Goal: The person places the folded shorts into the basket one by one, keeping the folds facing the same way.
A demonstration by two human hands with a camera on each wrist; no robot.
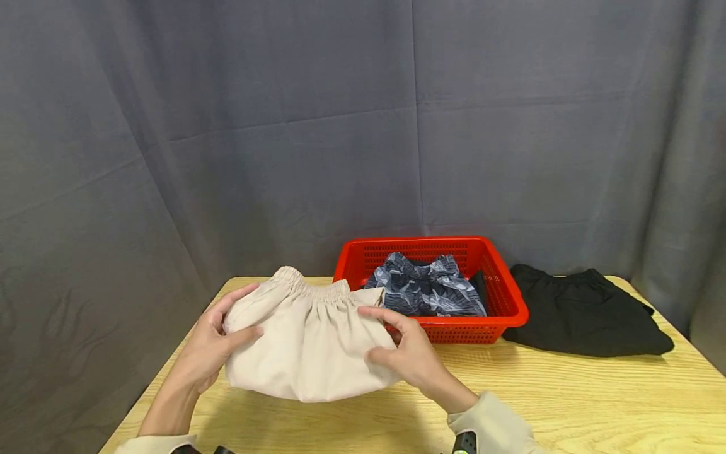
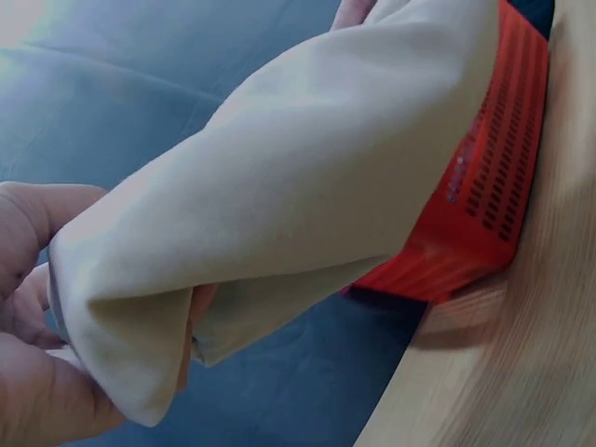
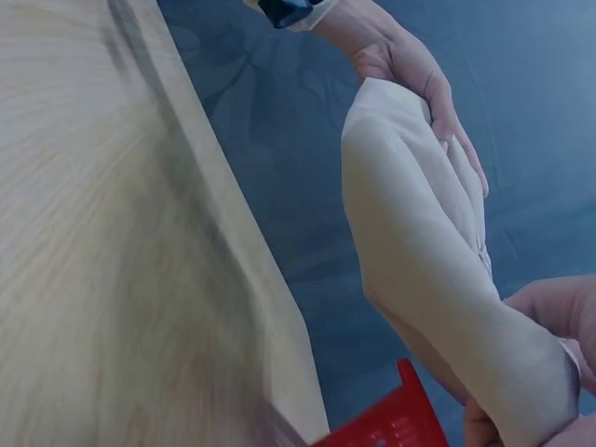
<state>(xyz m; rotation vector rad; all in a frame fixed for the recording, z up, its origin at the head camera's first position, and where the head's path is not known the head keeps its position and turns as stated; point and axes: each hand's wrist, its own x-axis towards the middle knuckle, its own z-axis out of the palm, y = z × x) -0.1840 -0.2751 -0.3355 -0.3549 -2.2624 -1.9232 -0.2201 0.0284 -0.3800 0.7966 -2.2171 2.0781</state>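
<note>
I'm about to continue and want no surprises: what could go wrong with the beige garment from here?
1. The beige garment is held above the table only at its sides, so if the left hand or right hand slips, it might sag or unfold.
2. The red basket sits just beyond the right hand; moving that way could snag cloth on its rim.

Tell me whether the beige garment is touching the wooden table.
Apart: the right wrist view shows a strip of curtain between the beige garment and the wooden table.
</note>
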